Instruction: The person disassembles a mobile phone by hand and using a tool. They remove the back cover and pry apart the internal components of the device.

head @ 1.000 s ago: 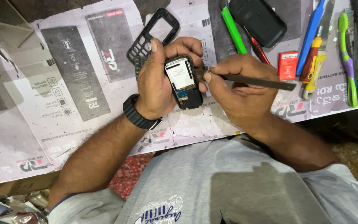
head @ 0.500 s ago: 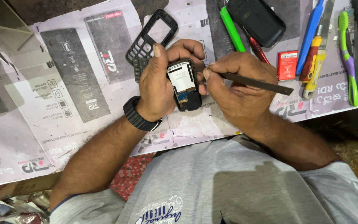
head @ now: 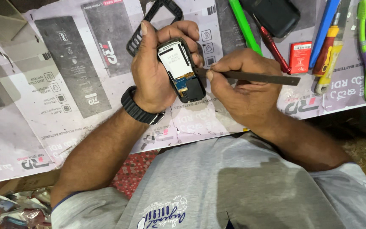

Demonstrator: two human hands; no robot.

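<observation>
Little has moved: left hand (head: 155, 74) still grips the opened phone (head: 181, 70), right hand (head: 244, 85) pinching the flat tool (head: 261, 78) against it.

You have even, fairly bright light across the table (head: 64, 127), soft and from above, with no hard shadows. A pale sheen lies on the glossy printed sheets (head: 30, 140) at the left. Shadow gathers under the table edge and at the lower right corner, which reads dim. Focus is sharp at centre; the far left edge is softer, with mild wide-angle stretch.
</observation>
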